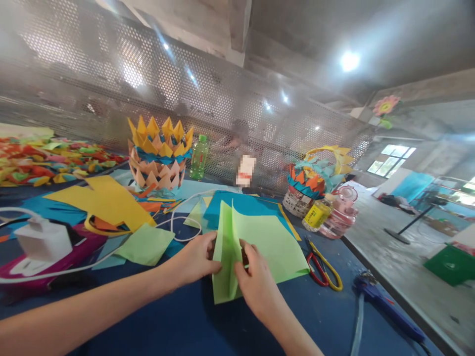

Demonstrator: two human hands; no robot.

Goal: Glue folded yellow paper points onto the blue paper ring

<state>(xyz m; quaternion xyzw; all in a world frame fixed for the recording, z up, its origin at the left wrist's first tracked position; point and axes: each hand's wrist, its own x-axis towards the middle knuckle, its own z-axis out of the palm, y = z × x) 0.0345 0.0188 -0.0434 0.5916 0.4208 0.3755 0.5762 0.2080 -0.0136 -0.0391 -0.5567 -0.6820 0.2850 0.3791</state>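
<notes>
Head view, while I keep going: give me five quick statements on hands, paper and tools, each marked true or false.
1. Both the left hand and the right hand hold green paper. True.
2. The green paper between the hands lies fully flat. False: it is raised there, with a fold.
3. The charger sits on the purple strip. True.
4. The blue tool is left of the left hand. False: the blue tool lies right of the right hand.
5. The green bottle has no cap. False: the green bottle has its cap on.
</notes>
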